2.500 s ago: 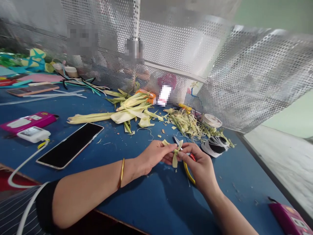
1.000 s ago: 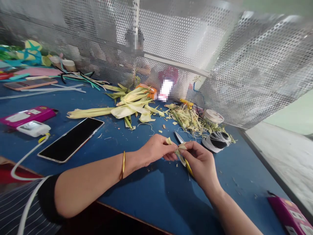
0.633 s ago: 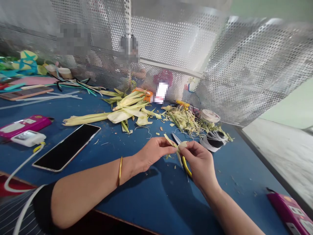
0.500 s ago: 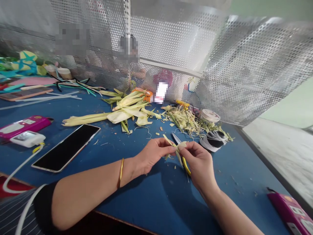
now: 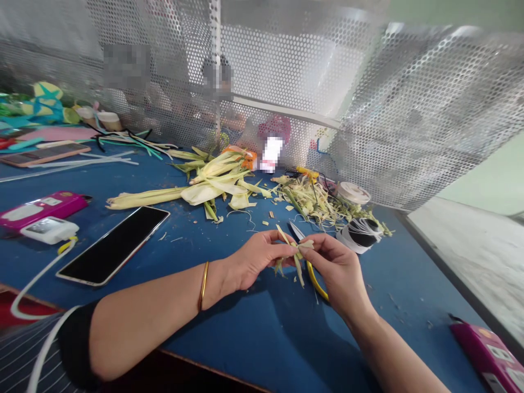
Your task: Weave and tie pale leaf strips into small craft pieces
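Thumb and fingers of my left hand (image 5: 264, 255) pinch a small bundle of pale corn husk strips (image 5: 298, 263) above the blue table. From the other side my right hand (image 5: 338, 267) closes on the same husk strips, its fingertips almost meeting the left ones. The strips stick out up and down between the hands. Scissors with yellow handles (image 5: 316, 284) lie on the table just behind and below the husk, partly hidden by my right hand; their blades point away from me. Beyond sit a pile of husk scraps (image 5: 307, 196) and larger corn husks (image 5: 213, 185).
A smartphone (image 5: 117, 245) and a magenta device with a white cable (image 5: 45, 210) lie at left. On the right are a roll of white ribbon (image 5: 358, 236), a tape roll (image 5: 352, 192) and another magenta device (image 5: 487, 352). A perforated metal screen (image 5: 282, 60) stands behind, with people beyond it.
My right hand has shifted slightly right, showing more of the husk strips and the scissors' yellow handle. The left hand keeps its pinch almost in place.
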Demonstrator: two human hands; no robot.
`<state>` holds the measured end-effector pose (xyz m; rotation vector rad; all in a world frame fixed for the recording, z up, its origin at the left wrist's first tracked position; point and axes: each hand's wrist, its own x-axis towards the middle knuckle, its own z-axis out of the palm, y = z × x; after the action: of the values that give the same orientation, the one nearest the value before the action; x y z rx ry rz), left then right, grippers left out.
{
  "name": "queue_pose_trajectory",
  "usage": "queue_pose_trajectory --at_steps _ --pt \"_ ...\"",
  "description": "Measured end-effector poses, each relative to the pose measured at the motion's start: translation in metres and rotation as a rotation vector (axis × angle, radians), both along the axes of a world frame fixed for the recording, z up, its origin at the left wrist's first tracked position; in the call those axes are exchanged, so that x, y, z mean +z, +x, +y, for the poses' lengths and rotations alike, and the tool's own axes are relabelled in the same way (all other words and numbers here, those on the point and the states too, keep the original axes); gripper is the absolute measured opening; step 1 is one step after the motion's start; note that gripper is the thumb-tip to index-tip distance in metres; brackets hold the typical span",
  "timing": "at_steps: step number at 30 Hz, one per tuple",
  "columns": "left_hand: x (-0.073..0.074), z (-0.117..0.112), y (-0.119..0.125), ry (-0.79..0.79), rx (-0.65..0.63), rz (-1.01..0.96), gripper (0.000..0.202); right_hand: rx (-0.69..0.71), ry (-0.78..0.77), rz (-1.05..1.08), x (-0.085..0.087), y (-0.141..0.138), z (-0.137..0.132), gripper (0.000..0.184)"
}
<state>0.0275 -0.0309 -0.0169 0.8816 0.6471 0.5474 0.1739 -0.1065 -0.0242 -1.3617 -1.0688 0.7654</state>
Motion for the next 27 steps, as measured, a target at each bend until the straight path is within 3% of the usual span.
queue_pose_trajectory --at_steps 6,11,15,21,27 --pt "0.000 0.002 -0.002 -0.016 -0.070 0.018 0.030 -0.017 0.031 -0.035 -0.004 -0.004 -0.001 0.013" --pt "0.001 0.001 -0.001 0.035 -0.044 -0.009 0.026 -0.033 0.060 -0.080 -0.006 -0.004 -0.001 0.011" --pt "0.002 0.000 0.000 0.072 -0.089 -0.041 0.023 0.076 0.039 0.105 0.002 -0.006 0.000 0.014" --pt "0.002 0.001 -0.001 0.104 -0.118 -0.064 0.020 0.055 -0.015 0.346 0.012 -0.013 0.000 0.017" --pt "-0.001 0.002 0.000 0.101 -0.129 -0.080 0.023 0.076 -0.017 0.300 0.008 -0.009 0.000 0.017"
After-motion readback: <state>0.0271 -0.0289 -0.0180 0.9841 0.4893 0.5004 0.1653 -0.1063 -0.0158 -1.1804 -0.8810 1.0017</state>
